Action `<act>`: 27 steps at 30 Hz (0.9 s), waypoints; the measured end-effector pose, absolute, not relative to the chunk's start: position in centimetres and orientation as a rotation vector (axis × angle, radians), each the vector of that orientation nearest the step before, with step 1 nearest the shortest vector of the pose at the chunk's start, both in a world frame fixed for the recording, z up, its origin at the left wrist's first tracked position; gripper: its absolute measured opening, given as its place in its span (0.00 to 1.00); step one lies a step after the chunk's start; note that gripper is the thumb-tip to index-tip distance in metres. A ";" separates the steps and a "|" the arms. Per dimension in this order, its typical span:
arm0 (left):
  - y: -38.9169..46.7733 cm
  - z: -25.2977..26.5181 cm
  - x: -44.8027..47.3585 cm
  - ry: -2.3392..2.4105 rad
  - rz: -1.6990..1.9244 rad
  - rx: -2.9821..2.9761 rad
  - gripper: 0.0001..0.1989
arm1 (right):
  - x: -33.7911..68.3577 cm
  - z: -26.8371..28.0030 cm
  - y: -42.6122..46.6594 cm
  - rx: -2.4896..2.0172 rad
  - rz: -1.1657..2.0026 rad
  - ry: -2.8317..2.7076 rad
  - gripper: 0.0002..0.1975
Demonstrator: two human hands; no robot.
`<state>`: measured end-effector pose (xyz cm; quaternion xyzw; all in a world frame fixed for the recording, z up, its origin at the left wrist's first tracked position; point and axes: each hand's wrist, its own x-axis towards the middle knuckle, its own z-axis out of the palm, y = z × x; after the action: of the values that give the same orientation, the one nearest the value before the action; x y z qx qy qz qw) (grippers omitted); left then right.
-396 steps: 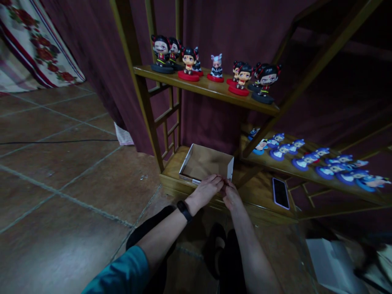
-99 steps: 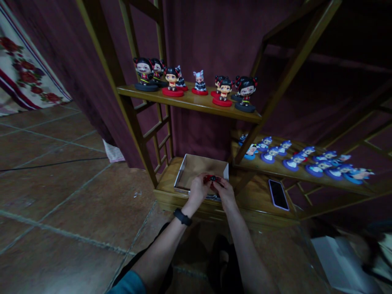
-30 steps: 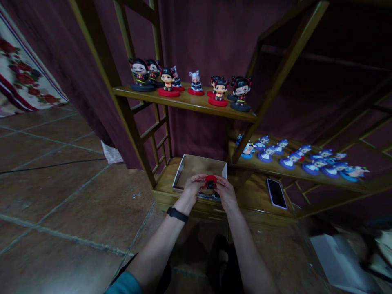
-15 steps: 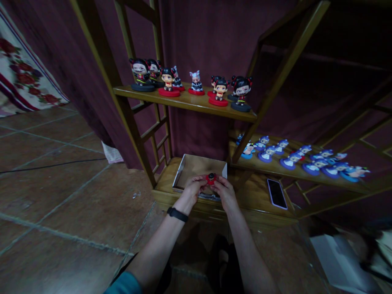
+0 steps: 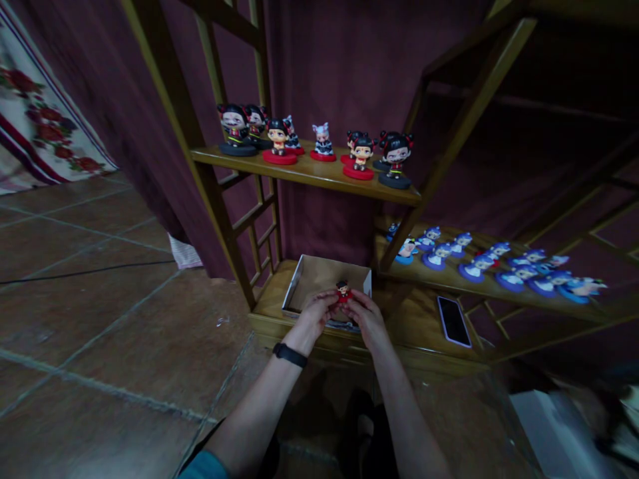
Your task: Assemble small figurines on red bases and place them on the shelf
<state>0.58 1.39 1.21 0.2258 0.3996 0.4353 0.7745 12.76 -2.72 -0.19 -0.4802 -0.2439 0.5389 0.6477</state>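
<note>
Between both hands is a small figurine (image 5: 342, 291) with black hair and a red base. My left hand (image 5: 318, 311) pinches the base from the left, a dark band round that wrist. From the other side, the fingers of my right hand (image 5: 366, 314) grip the same base. Beneath and behind the hands lies an open cardboard box (image 5: 319, 271) with white outer walls, its front edge partly hidden by them. On the shelf (image 5: 309, 171) above stand several figurines on red or black bases, among them a grey-white one (image 5: 322, 142) in the middle.
A lower shelf (image 5: 449, 271) at the right bears several blue-and-white figurines. On the cabinet top lies a phone (image 5: 454, 321). Slanted wooden posts frame the shelves, with a purple curtain (image 5: 329, 73) behind. A white box (image 5: 549, 426), blurred, is on the floor at right.
The figurine has tipped more upright in my fingers, so its face and body show more. Both hands keep hold of it. The whole view has shifted slightly.
</note>
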 end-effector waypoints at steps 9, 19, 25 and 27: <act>1.3 1.3 0.3 0.789 0.941 0.505 0.07 | 12.7 -0.4 -2.7 -1.144 1.206 -0.576 0.22; 1.1 1.2 0.7 0.717 0.960 0.506 0.05 | 12.2 0.3 -2.8 -1.187 1.106 -0.625 0.19; 1.6 0.7 0.7 0.720 1.024 0.512 0.12 | 12.3 -0.1 -2.4 -1.181 1.121 -0.626 0.21; 1.6 0.4 0.7 0.731 1.057 0.528 0.15 | 12.2 -0.4 -2.4 -1.180 1.121 -0.601 0.21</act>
<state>0.67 1.57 0.43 0.2432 0.3370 0.4870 0.7682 12.19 -2.39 -0.36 -0.5188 -0.2641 0.4928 0.6467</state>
